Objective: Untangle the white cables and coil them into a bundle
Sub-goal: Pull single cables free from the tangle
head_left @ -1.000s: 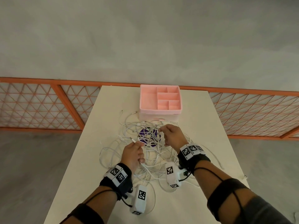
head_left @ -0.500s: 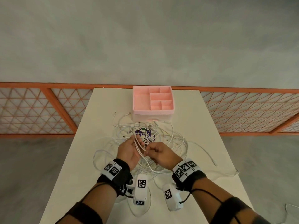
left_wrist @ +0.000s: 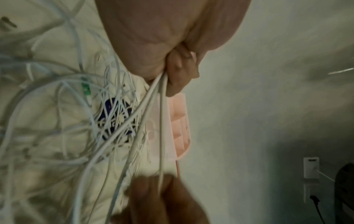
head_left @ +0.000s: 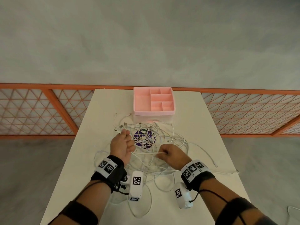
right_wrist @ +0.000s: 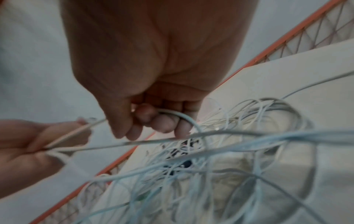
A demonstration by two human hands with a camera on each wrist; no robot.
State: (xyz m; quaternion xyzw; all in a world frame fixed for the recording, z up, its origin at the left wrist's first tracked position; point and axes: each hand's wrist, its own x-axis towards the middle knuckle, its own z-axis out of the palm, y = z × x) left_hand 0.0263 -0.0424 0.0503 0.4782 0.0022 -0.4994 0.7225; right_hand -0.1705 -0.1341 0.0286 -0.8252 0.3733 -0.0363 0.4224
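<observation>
1. Since half a second ago the two hands have drawn apart: the left hand has gone forward and left, the right hand back and right, and a strand is now stretched between them.
2. Under both hands lies the table, pale and long, reaching away from the wrists to an orange lattice railing beyond its far edge.
3. A pink divided organizer stands at the far end of the table, well ahead of both hands, its compartments holding nothing visible.
4. The white cables sprawl in a loose tangle between the organizer and the wrists; loops run under and behind both hands, and a few loose ends with plugs lie just ahead of the left hand.
5. A round purple disc sits beneath the tangle, just right of the left hand and ahead of the right.
6. The left hand is clenched on several strands, which leave its fist toward the pile; the left wrist view shows them pinched between fingers and palm.
7. The right hand grips one strand, curled fingers wrapped round it, with the rest of the tangle hanging ahead of and below it.
</observation>
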